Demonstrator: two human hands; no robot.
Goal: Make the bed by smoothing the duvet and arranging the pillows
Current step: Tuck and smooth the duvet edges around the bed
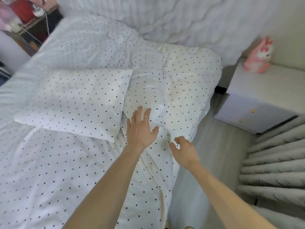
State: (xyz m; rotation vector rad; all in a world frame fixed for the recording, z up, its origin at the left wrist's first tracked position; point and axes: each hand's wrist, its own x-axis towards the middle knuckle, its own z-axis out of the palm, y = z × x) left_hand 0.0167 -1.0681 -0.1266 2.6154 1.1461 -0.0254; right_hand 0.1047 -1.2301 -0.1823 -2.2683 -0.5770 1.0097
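Observation:
A white duvet with black dots (49, 171) covers the bed. On it lies one dotted pillow (77, 103), flat, left of centre. A second dotted pillow (178, 90) sits crumpled at the bed's right corner. My left hand (140, 128) rests spread flat on that crumpled pillow's near edge, a ring on one finger. My right hand (183, 147) hovers at the pillow's lower right edge with fingers curled but apart, holding nothing that I can see.
A white tufted headboard (181, 19) rises behind the pillows. A white nightstand (264, 100) with a pink plush toy (259, 55) stands right of the bed. Grey curtain folds (274, 162) hang at the right. A dark shelf (38, 25) stands far left.

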